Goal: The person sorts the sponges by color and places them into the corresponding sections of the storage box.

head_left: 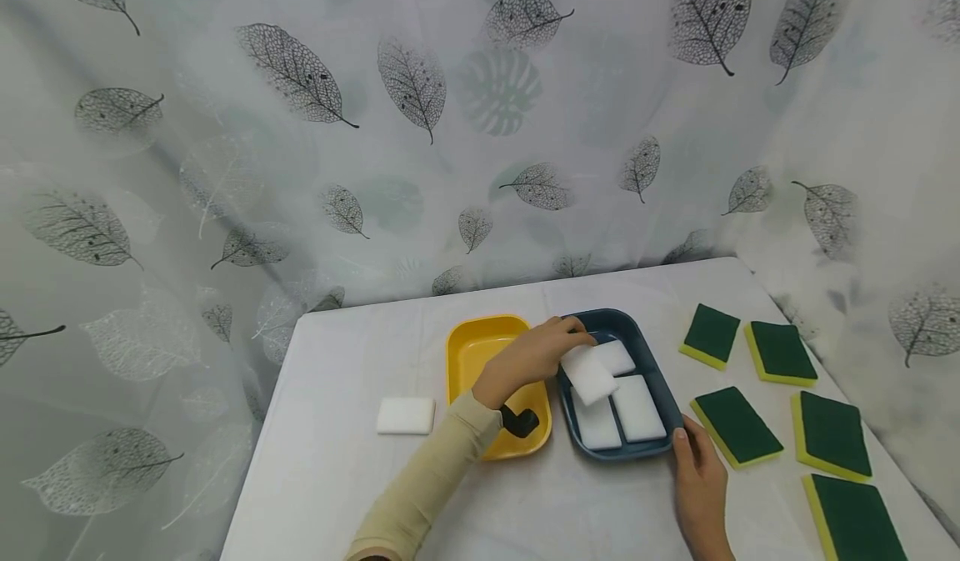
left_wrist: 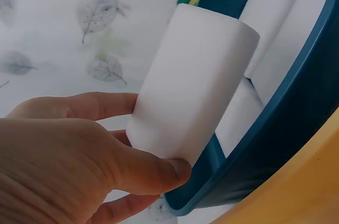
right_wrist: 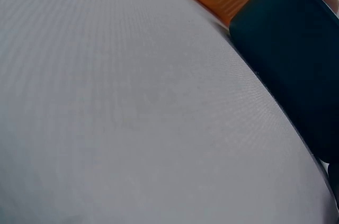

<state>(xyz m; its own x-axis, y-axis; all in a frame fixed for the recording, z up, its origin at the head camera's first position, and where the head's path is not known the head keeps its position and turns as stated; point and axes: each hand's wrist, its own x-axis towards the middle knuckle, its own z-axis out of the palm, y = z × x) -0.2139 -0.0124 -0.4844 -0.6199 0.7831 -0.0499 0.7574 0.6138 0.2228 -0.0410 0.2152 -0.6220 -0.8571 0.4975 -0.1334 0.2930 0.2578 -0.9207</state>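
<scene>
My left hand point(head_left: 534, 351) pinches a white sponge point(head_left: 588, 375) over the far left part of the blue tray point(head_left: 657, 378). In the left wrist view, the thumb presses one side of this sponge point(left_wrist: 193, 75) and the fingers hold the other; it is tilted. Beneath and beside it, several more white sponges, one of them nearest me on the right point(head_left: 638, 409), lie in the tray. At the tray's near right corner, my right hand point(head_left: 701, 482) grips the rim with the thumb on top. The right wrist view shows mostly tablecloth and the tray's outer wall point(right_wrist: 288, 60).
A yellow tray point(head_left: 468, 353) stands left of the blue one, under my left forearm. Farther left lies a single white sponge point(head_left: 406, 416). Several green-and-yellow scouring sponges point(head_left: 738, 424) are spread along the table's right side. A leaf-patterned curtain point(head_left: 465, 127) hangs behind the table.
</scene>
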